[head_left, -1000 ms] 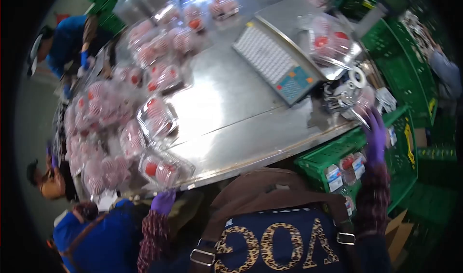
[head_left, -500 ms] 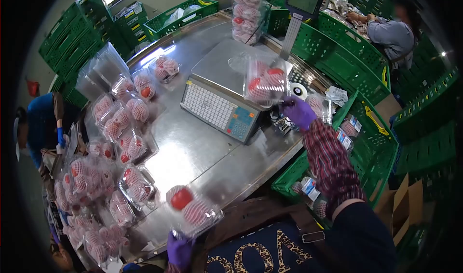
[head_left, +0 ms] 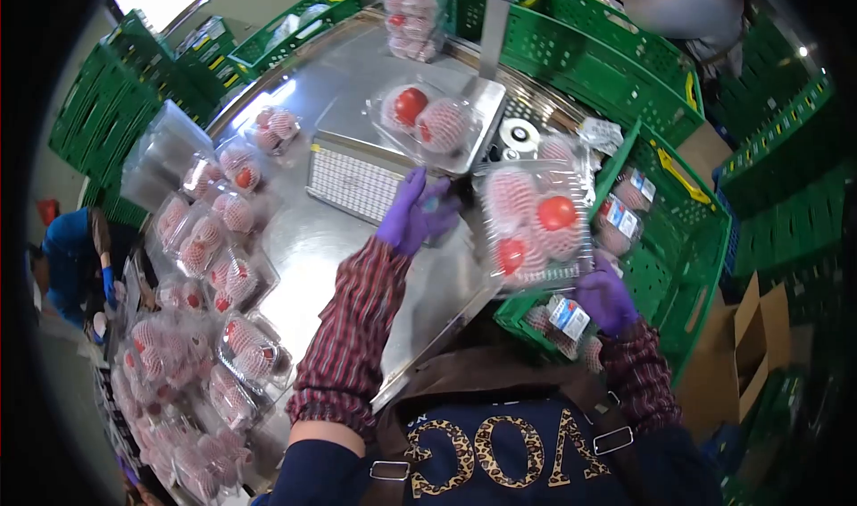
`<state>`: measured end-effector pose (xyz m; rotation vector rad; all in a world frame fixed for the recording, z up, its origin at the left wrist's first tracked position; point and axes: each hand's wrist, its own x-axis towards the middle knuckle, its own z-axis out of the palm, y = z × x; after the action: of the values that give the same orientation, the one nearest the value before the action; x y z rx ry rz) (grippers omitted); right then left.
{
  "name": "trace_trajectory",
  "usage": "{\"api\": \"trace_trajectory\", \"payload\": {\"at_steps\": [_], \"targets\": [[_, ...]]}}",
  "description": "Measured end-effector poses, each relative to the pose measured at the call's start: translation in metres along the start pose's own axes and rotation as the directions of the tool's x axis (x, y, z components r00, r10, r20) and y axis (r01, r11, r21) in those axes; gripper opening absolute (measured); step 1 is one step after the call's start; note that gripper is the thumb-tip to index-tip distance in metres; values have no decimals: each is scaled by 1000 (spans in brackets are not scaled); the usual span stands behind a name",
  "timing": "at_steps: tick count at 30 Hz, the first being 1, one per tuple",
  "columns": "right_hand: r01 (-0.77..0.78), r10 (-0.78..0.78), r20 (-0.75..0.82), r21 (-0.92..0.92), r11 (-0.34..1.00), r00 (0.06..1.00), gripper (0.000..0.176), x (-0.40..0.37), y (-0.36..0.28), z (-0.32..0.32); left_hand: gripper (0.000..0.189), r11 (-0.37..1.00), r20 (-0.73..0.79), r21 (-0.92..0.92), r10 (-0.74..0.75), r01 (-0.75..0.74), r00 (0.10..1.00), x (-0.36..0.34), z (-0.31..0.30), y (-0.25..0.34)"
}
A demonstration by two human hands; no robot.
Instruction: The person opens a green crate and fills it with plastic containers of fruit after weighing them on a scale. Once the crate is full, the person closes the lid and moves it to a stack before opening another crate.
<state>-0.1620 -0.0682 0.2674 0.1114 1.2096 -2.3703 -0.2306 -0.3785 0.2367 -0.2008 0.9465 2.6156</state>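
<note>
My right hand [head_left: 609, 299], in a purple glove, grips the lower right corner of a clear plastic fruit pack [head_left: 558, 209]. Several round red fruits in pink foam nets show inside it. That pack is tilted toward me, between the scale and the crate. A second clear pack [head_left: 442, 124] with two netted fruits rests on the metal plate of the scale [head_left: 332, 120]. Over the right part of the keypad [head_left: 353, 180] is my left hand [head_left: 415, 211], also purple-gloved, empty with its fingers apart and somewhat blurred.
Many packed fruits [head_left: 237, 278] cover the table's left side, near stacked clear trays [head_left: 161, 162]. A green crate [head_left: 683, 265] at right holds labelled packs [head_left: 616, 225]. A label roll [head_left: 520, 134] lies beside the scale. Two people work nearby, left and far right.
The right hand has drawn its fruit pack off the scale, toward the crate and me. The two-fruit pack from my left hand now sits on the scale; that hand is over the keypad.
</note>
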Motion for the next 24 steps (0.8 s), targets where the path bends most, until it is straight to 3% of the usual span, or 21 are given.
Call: {"api": "trace_trajectory", "payload": {"at_steps": [1,2,3,4,5,6,7,8,9,11,14,15,17,18,20,22,23,24], "targets": [[-55,57,21,-86,995,998,41,-1,4,5,61,986,112,-14,-164,166,980,-21,7,-9],[-115,123,36,-170,979,992,38,1,7,11,74,986,240,54,-168,159,956,-37,2,-24],[-156,208,131,-326,932,969,35,4,12,10,67,973,139,123,-210,194,968,-47,-14,-34],[-168,303,218,-479,861,928,34,13,15,8,58,974,132,65,-226,219,965,-57,-35,-37],[-183,367,232,-563,806,901,30,25,14,8,52,979,-19,-42,-201,200,979,-77,-26,-34],[-75,256,157,-701,710,954,30,36,5,15,52,973,-92,-148,-194,179,977,-88,-37,-38],[224,-52,232,-822,524,971,30,66,10,-6,52,977,-136,-183,-140,114,981,-96,-38,-42],[160,-377,156,-987,-21,913,37,84,0,-3,52,976,-183,-214,-83,43,980,-103,-37,-46],[27,-530,249,-920,-391,810,44,111,3,-18,53,982,-204,-187,-28,-11,979,-105,-41,-52],[-24,-374,228,-827,-561,899,36,147,14,-40,58,984,-245,-91,127,-153,961,-107,-38,-64],[-29,-355,52,-975,-221,934,26,130,-9,-11,62,953,-355,158,298,-257,886,-105,-24,-72],[94,-348,-12,-954,285,937,15,107,-16,13,67,945,-374,173,322,-276,870,-103,-18,-73],[156,-247,-2,-773,616,969,12,70,-6,61,68,931,-359,187,362,-314,860,-93,-5,-80],[234,-282,79,-786,573,956,18,69,17,63,68,922,-338,198,382,-331,860,-85,4,-82],[322,-512,229,-942,99,828,38,62,30,66,67,925,-284,141,380,-353,880,-76,25,-88],[327,-683,128,-929,171,719,65,42,23,52,66,921,-246,66,388,-384,888,-69,37,-92],[378,-532,50,-761,528,845,81,39,37,11,64,948,-217,50,319,-315,923,-68,48,-92],[273,-283,11,-302,914,959,72,25,39,9,65,923,-208,115,384,-367,900,-63,59,-101]]}}
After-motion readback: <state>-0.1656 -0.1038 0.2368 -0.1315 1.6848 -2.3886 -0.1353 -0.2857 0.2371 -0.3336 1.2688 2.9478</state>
